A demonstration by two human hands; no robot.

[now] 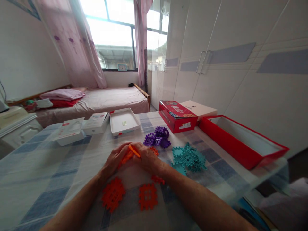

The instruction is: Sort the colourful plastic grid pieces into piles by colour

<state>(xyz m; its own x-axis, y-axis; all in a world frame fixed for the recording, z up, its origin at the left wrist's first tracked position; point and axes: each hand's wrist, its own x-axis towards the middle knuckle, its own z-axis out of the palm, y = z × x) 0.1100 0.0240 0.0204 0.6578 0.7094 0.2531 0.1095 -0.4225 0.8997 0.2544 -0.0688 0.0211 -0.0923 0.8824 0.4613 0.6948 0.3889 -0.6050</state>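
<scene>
Orange plastic pieces (134, 151) pinched between left hand (115, 156) and right hand (150, 158), fingers of both closed on them, red-orange tiles (147, 196) nearer camera than fingers, purple tiles (149, 139) just beyond

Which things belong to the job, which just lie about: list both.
Likely in the job:
orange interlocking tiles between left hand and right hand
red-orange tiles
purple tiles
teal tiles

Apparently lying about:
open red box
red printed box
shallow white tray
white cartons
</scene>
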